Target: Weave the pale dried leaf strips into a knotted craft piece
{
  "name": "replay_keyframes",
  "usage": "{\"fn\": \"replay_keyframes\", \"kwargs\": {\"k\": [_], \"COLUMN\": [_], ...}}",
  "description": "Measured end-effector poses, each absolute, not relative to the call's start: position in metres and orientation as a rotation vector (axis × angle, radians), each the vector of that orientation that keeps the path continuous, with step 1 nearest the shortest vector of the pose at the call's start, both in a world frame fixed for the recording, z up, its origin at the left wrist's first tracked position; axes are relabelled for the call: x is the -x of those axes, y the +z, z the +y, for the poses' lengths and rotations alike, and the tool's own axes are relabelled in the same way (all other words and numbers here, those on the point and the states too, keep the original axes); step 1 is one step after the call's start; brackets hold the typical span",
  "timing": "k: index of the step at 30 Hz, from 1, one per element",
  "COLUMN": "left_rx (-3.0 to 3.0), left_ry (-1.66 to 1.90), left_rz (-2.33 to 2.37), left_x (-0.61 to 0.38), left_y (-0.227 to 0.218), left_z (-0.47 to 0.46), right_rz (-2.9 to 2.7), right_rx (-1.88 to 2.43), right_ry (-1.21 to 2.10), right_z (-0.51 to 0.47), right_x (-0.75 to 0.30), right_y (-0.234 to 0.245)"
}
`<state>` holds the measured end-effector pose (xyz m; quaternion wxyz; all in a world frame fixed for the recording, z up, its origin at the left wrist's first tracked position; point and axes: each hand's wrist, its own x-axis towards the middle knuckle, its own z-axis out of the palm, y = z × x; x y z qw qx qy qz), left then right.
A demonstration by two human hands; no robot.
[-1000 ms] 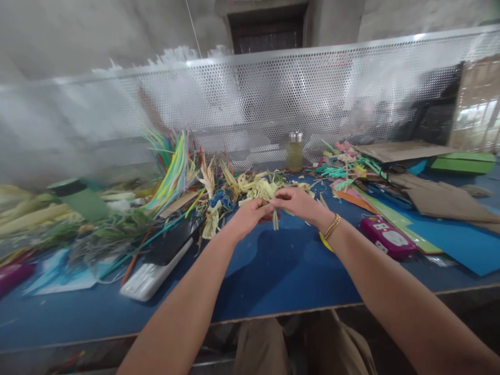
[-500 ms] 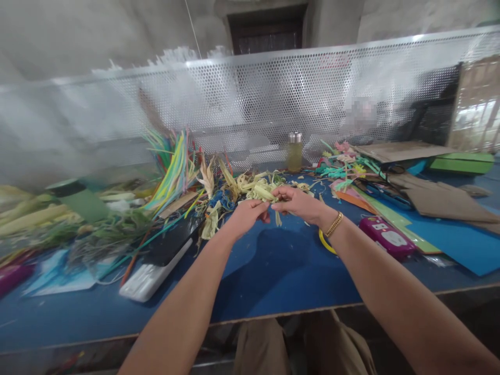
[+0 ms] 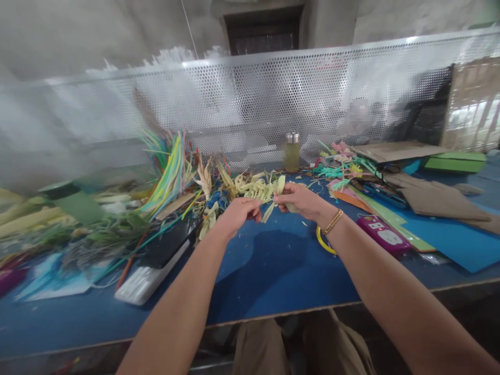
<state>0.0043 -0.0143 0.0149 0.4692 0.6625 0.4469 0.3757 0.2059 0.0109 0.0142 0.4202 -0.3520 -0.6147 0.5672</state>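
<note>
My left hand (image 3: 236,212) and my right hand (image 3: 299,200) meet over the blue table (image 3: 273,271), just in front of a heap of pale yellow husk strips (image 3: 253,186). The right hand's fingers pinch a pale husk strip (image 3: 269,210) that hangs down between the two hands. The left hand's fingers are curled beside that strip, and I cannot see whether they hold it. A gold bracelet (image 3: 333,222) sits on my right wrist.
Coloured strips (image 3: 172,166) fan up at the left, above a white and black flat device (image 3: 154,263). A small jar (image 3: 291,151) stands by the perforated metal screen (image 3: 250,104). A yellow ring (image 3: 322,240), a magenta case (image 3: 382,234), brown card (image 3: 433,200) and coloured sheets lie right.
Both hands have lifted slightly and moved toward the husk heap. The strip that hung straight down from the hands now slants between them.
</note>
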Motion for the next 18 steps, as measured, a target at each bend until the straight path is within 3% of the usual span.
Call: {"fn": "replay_keyframes", "kwargs": {"k": [8, 18], "left_rx": [-1.37, -2.164], "left_ry": [1.245, 1.224], "left_rz": [1.162, 1.181], "left_x": [0.0, -0.002], "left_y": [0.007, 0.019], "left_z": [-0.001, -0.01], "right_rz": [-1.719, -1.806], "right_rx": [0.837, 0.864], "right_ry": [1.425, 1.394], "right_z": [0.004, 0.003], "right_x": [-0.211, -0.207], "right_y": [0.019, 0.018]}}
